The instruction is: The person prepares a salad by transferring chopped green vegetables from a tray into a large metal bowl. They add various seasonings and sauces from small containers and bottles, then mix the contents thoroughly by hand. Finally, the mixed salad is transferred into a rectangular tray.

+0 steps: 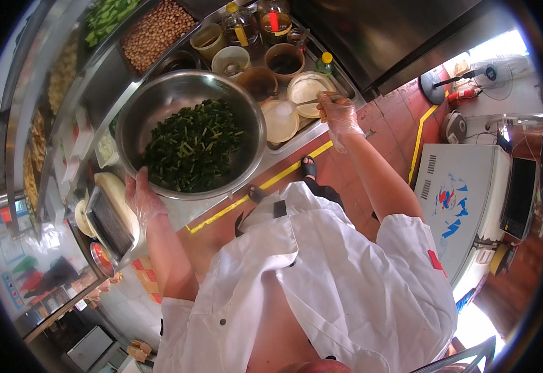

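A large stainless steel bowl (129, 112) of chopped dark green leafy vegetables (192, 144) stands on the counter before me. My left hand (143, 198), in a clear plastic glove, grips the bowl's near-left rim. My right hand (339, 114), gloved the same way, holds a metal spoon (306, 101) by its handle. White granular seasoning is heaped in the spoon's head. Beneath the spoon is a round tub of pale seasoning (278, 128). Another tub of white seasoning (309, 91) sits just behind it.
Tubs of dark sauce (284, 60), oil bottles (240, 28) and a green bottle with a yellow cap (325, 64) crowd the metal tray. A pan of peanuts (157, 35) is at upper left. A kitchen scale (110, 221) stands left of my left hand. A standing fan (488, 72) is far right.
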A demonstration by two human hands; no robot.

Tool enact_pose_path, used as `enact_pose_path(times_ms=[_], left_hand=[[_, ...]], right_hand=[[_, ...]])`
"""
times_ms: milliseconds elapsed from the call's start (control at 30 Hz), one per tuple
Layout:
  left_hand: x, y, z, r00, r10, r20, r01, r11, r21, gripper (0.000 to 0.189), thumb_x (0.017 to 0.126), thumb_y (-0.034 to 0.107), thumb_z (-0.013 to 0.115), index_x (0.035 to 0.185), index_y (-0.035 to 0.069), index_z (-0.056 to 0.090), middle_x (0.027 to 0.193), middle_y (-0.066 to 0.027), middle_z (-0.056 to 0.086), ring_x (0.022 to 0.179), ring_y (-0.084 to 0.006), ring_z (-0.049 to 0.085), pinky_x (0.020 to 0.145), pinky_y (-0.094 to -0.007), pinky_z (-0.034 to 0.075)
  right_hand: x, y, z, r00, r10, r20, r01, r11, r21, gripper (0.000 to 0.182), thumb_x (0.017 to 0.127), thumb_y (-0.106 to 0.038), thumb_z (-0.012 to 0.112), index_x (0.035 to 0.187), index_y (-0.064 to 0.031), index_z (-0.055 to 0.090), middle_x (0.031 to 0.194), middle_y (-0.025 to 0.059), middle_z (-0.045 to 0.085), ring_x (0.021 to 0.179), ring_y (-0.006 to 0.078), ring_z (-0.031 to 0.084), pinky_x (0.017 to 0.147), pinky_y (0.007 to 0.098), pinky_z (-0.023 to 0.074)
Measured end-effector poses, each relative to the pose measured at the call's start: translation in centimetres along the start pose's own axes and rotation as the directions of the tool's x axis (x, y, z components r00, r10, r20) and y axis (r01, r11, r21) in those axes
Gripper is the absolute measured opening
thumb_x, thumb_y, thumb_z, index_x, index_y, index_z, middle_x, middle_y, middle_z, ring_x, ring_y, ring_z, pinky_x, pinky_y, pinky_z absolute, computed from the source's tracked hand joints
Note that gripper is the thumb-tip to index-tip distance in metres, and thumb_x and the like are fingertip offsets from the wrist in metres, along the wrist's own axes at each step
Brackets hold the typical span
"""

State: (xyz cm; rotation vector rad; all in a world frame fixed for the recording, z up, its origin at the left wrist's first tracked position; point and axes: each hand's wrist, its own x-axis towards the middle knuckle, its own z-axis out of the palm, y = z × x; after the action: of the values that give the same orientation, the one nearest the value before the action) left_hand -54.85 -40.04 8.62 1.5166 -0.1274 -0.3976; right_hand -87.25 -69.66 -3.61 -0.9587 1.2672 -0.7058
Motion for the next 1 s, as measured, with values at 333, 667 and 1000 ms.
enact_pose_path(times_ms=[333, 667, 1000], left_hand=[[0.2, -0.2, -0.3, 0.999, 0.028, 0.024, -0.028, 1.0, 0.004, 0.031, 0.091, 0.004, 0.062, 0.122, 0.002, 0.065, 0.113, -0.0051, 0.069, 0.102, -0.0146, 0.062, 0.095, -0.0292, 0.047], [-0.3, 0.1, 0.1, 0.999, 0.052, 0.01, -0.052, 0.992, 0.113, 0.029, 0.092, 0.004, 0.061, 0.121, 0.001, 0.064, 0.111, -0.0043, 0.069, 0.101, -0.0125, 0.06, 0.092, -0.026, 0.045], [1.0, -1.7, -1.1, 0.986, 0.162, 0.033, -0.165, 0.979, 0.123, 0.021, 0.089, 0.001, 0.064, 0.109, -0.003, 0.07, 0.121, -0.0058, 0.064, 0.105, -0.0122, 0.058, 0.095, -0.0249, 0.042]], right_hand=[[-0.7, -0.7, 0.2, 1.0, -0.002, -0.009, 0.003, 0.997, 0.082, 0.025, 0.094, -0.023, 0.071, 0.1, 0.0006, 0.066, 0.071, 0.0042, 0.063, 0.056, 0.0102, 0.053, 0.051, 0.0261, 0.0422], [-2.8, -2.7, 1.7, 0.998, 0.054, -0.029, -0.049, 0.987, 0.154, 0.026, 0.091, -0.024, 0.076, 0.089, -0.0032, 0.061, 0.073, 0.0039, 0.063, 0.057, 0.0106, 0.052, 0.053, 0.026, 0.0432], [-8.9, -6.3, 10.9, 0.949, 0.043, 0.312, -0.129, 0.956, 0.263, 0.02, 0.095, -0.023, 0.072, 0.098, -0.0053, 0.064, 0.073, 0.0027, 0.061, 0.057, 0.0094, 0.05, 0.052, 0.0253, 0.0415]])
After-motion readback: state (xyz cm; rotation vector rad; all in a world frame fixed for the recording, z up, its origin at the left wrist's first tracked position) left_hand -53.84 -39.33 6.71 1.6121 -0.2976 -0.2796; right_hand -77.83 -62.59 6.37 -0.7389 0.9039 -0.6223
